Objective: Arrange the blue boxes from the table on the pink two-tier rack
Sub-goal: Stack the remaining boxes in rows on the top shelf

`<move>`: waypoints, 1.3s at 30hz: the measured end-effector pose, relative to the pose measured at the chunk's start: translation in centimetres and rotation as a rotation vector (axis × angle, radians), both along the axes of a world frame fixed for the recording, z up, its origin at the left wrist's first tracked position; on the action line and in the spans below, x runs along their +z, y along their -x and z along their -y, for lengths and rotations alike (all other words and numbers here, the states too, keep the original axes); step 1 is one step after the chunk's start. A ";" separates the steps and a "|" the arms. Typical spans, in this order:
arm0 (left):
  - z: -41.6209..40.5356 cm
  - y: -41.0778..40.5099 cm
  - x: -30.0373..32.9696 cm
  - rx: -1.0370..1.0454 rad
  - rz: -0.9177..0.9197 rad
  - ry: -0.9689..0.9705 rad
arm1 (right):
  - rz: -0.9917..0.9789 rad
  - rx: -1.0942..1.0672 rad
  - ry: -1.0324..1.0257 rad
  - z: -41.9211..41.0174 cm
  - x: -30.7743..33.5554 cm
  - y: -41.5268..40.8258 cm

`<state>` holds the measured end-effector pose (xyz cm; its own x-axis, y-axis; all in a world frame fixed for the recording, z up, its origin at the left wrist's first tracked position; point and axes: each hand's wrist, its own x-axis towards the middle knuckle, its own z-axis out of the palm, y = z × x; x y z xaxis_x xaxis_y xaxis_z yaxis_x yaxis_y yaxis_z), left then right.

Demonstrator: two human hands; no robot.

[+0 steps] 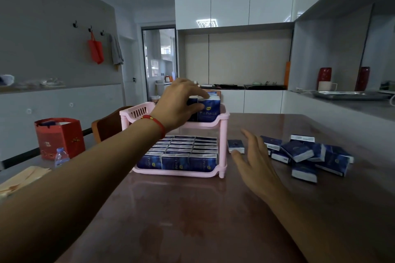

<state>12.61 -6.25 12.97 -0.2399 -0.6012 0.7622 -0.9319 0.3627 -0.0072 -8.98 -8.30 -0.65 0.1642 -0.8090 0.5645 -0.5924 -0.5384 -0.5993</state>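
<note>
Pink two-tier rack point(222, 134): one, plastic, standing on the brown table point(192, 220).

Lower tier: blue boxes point(179, 151) packed upright in three columns, about six rows deep, filling the tier. Front three point(177, 161) show dark blue faces with pale lettering and a small yellow mark.

Upper tier: a few boxes at the right end; exact count hidden behind my hand. My left hand point(179, 102) grips the front box point(208, 109), thumb on its face, fingers curled over its top. A red string bracelet point(156, 123) circles that wrist.

Loose boxes on the table: one single box point(235, 145) just right of the rack; a jumbled pile point(307, 156) of roughly nine further right, lying flat and overlapping, white ends showing.

My right hand point(254, 160) hovers over the table between the single box and the pile, fingers spread, holding nothing.

Surroundings: red gift bag point(58, 136) and water bottle point(61, 156) at left; wooden chair point(109, 126) behind the rack; white mug point(326, 86) and two red vases point(324, 74) on the right counter.
</note>
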 end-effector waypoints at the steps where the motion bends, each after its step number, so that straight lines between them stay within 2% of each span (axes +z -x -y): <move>1: 0.0 0.1 0.0 -0.014 -0.032 -0.011 | -0.002 0.001 0.002 0.0 0.0 0.0; 7: -0.7 0.5 -0.2 -0.082 -0.229 -0.084 | -0.024 0.019 0.010 0.0 -0.2 0.1; 14: -1.1 0.4 -0.3 -0.054 -0.221 -0.134 | -0.043 0.013 0.006 0.3 -0.2 0.3; 16: -1.4 0.4 -0.5 -0.034 -0.194 -0.066 | -0.042 0.000 -0.001 0.3 -0.2 0.4; 19: -2.6 1.0 -1.8 -0.013 -0.076 0.166 | -0.032 -0.045 -0.013 0.0 0.3 0.8; 22: -4.6 3.4 -5.0 -0.128 -0.090 0.273 | -0.004 -0.176 -0.031 -0.2 0.7 1.7; 26: -5.3 8.2 -10.1 -0.285 -0.114 0.041 | -0.043 -0.413 -0.152 0.3 1.6 4.4; 28: -4.3 10.6 -11.9 -0.326 -0.121 -0.114 | -0.148 -0.507 -0.207 1.0 2.3 6.8; 30: -3.3 12.9 -12.8 -0.330 -0.111 -0.235 | -0.299 -0.612 -0.177 2.1 2.7 9.8; 34: -1.8 15.3 -14.5 -0.324 -0.170 -0.325 | -0.681 -0.731 -0.061 4.0 1.3 13.9; 37: -1.6 15.0 -15.3 -0.360 -0.212 -0.355 | -0.685 -0.722 0.060 5.3 0.3 14.5; 39: -1.4 14.7 -15.5 -0.375 -0.222 -0.355 | -0.658 -0.712 0.029 6.0 -0.2 14.1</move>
